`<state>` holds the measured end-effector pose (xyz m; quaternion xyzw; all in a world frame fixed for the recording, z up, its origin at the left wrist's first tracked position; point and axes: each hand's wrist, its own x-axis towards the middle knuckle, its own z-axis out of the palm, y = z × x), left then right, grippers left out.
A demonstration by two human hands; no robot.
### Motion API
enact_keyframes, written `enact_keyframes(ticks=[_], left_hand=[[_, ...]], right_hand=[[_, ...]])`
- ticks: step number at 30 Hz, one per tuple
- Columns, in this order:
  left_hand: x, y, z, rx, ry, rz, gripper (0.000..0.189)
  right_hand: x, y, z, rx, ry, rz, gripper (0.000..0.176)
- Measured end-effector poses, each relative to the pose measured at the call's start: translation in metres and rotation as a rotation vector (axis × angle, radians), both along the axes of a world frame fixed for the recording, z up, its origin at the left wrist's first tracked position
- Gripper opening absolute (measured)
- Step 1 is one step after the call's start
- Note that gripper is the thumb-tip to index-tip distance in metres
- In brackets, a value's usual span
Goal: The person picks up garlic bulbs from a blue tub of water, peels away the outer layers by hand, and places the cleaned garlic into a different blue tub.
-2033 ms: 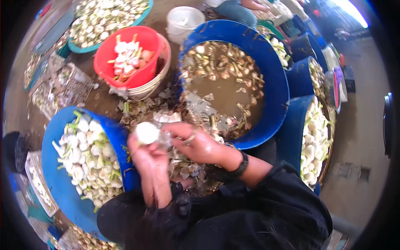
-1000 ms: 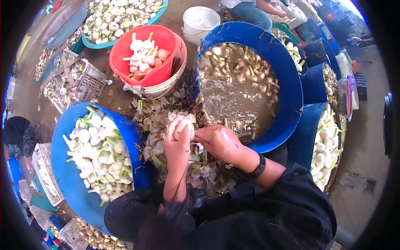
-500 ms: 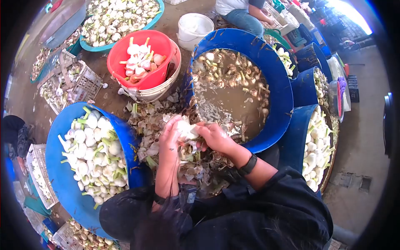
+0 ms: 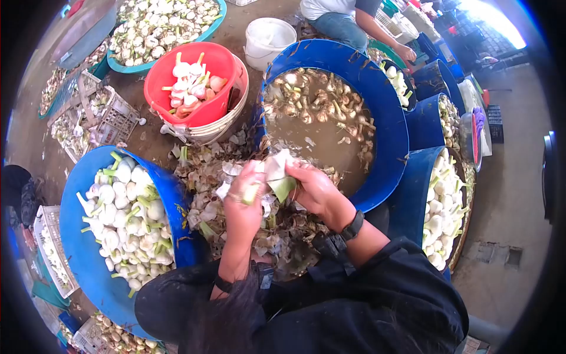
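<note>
My left hand point(image 4: 242, 206) is closed around a garlic bulb; its cut green stem point(image 4: 250, 193) sticks out below the fingers, and most of the bulb is hidden. Just beside it, my right hand point(image 4: 318, 192) pinches a loose piece of white and green garlic skin point(image 4: 279, 176). Both hands are above a heap of papery peelings point(image 4: 206, 183). Beyond them stands a blue tub point(image 4: 392, 130) of murky water with unpeeled garlic floating in it. To the left, a tilted blue tub point(image 4: 76, 230) holds clean white bulbs.
A red basin point(image 4: 156, 88) of garlic sits on a white bucket point(image 4: 206, 133). Another white bucket point(image 4: 268, 44) stands behind. More blue tubs point(image 4: 407, 189) with garlic line the right. A co-worker in jeans point(image 4: 339, 29) sits at the back; crates point(image 4: 121, 118) stand at left.
A piece of skin has come away from the bulb and is now in my right hand. My left hand has turned, showing the stem. The co-worker's arm has reached to the right.
</note>
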<state>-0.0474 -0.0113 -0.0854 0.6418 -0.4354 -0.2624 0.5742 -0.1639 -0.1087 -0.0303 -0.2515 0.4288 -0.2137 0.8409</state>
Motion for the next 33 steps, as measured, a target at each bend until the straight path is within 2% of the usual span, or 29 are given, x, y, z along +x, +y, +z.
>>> enact_keyframes(ticks=[1,2,3,4,5,6,7,8,9,10,11,13,14,15,16,17,19,21,23,25,26,27,28,29,31,32,33], left_hand=[[0.001,-0.001,-0.005,-0.065,0.289,0.158,0.023],[0.002,-0.005,0.017,-0.061,0.983,0.321,0.017],[0.009,-0.004,0.016,-0.062,0.979,0.326,0.017],[0.018,0.000,0.011,-0.045,1.183,0.386,0.019],[0.029,0.005,0.004,-0.030,1.387,0.446,0.021],[0.036,0.007,-0.005,-0.107,1.451,0.465,0.030],[0.035,0.011,-0.012,-0.108,1.448,0.477,0.030],[0.032,0.008,0.001,-0.104,1.485,0.530,0.031],[0.031,0.007,0.008,-0.101,1.521,0.578,0.033],[0.036,0.013,0.003,-0.182,1.584,0.295,0.031],[0.036,0.014,-0.002,-0.184,1.584,0.295,0.031],[0.039,0.014,-0.001,-0.070,1.593,0.582,0.026],[0.039,0.015,-0.001,-0.061,1.513,0.572,0.024],[0.039,0.015,-0.001,-0.055,1.510,0.564,0.024],[0.038,0.015,0.001,-0.064,1.457,0.589,0.024],[0.039,0.013,0.005,-0.073,1.403,0.616,0.025],[0.031,0.010,0.014,-0.060,1.313,0.610,0.023],[0.023,0.003,0.023,0.004,1.108,0.661,0.021],[0.026,0.001,0.027,0.019,1.098,0.626,0.020],[0.030,0.004,0.028,-0.165,1.165,0.743,0.021],[0.035,0.010,0.030,-0.322,1.152,0.731,0.024],[0.047,0.018,0.036,-0.426,1.204,0.849,0.030],[0.067,0.039,0.028,-0.697,1.214,0.605,0.033],[0.084,0.048,0.039,-0.759,1.224,0.586,0.036],[0.103,0.068,0.021,-0.709,1.189,0.724,0.032],[0.097,0.047,0.051,-0.534,1.008,0.978,0.029],[0.082,0.030,0.055,-0.564,1.013,1.041,0.030]], right_hand=[[-0.005,0.006,-0.001,0.001,-0.001,0.003,0.023],[-0.015,0.012,-0.002,-0.184,-0.109,0.099,0.023],[-0.024,0.016,-0.003,-0.367,-0.218,0.193,0.024],[-0.034,0.018,0.005,-0.390,-0.174,0.285,0.027],[-0.046,0.023,-0.002,-0.390,-0.263,0.130,0.026],[-0.049,0.021,0.007,-0.386,-0.286,-0.027,0.025],[-0.055,0.011,0.018,-0.360,-0.383,-0.070,0.023],[-0.050,0.008,0.048,-0.323,-0.370,-0.175,0.027],[-0.058,-0.004,0.048,-0.285,-0.452,-0.240,0.029],[-0.058,-0.015,0.049,-0.361,-0.558,-0.323,0.029],[-0.057,-0.021,0.049,-0.437,-0.665,-0.405,0.029],[-0.045,-0.014,0.053,-0.502,-0.397,-0.191,0.028],[-0.042,-0.017,0.037,-0.774,-0.084,0.280,0.026],[-0.040,-0.021,0.021,-1.152,0.158,0.741,0.024],[-0.017,0.005,0.023,-1.241,0.449,0.829,0.031],[-0.004,0.017,0.020,-1.434,0.493,0.800,0.040],[0.019,0.030,0.031,-1.272,0.543,0.822,0.040],[0.041,0.037,0.032,-1.417,0.592,0.647,0.036],[0.048,0.030,0.017,-1.444,0.525,0.623,0.031],[0.048,0.016,0.003,-1.465,0.453,0.604,0.027],[0.044,0.004,-0.001,-0.999,0.470,0.582,0.022],[0.038,-0.009,-0.006,-0.539,0.469,0.544,0.018],[0.028,-0.026,-0.012,-0.456,0.389,0.396,0.016],[0.015,-0.040,-0.018,-0.370,0.312,0.251,0.013],[0.003,-0.056,-0.024,-0.547,0.489,0.123,0.014],[0.001,-0.058,-0.025,-0.722,0.523,0.212,0.014],[0.003,-0.052,-0.025,-0.892,0.550,0.292,0.013]])
